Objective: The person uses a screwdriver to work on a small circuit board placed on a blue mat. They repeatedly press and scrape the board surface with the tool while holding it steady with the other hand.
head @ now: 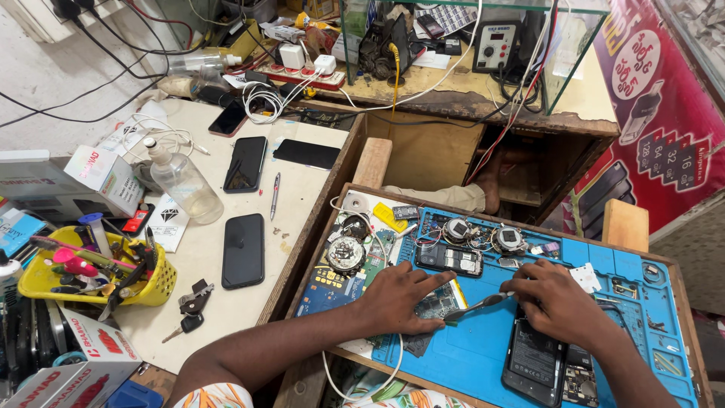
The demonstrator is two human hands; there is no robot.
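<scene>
My left hand [399,300] lies flat on a small circuit board [439,304] on the blue work mat [483,355], fingers spread, pinning it down. My right hand [556,300] grips metal tweezers [477,306] whose tips point left at the board's edge. The right wrist rests over an opened black phone [533,361] lying face down on the mat. Just beyond the hands lie a keypad phone part [449,259] and two round metal components [458,229].
To the left, a white bench holds three black phones [243,250], a clear bottle [183,181], a pen [274,194], keys [193,304] and a yellow tool basket [98,270]. Behind are cables, a power strip [302,75] and a soldering station [497,44].
</scene>
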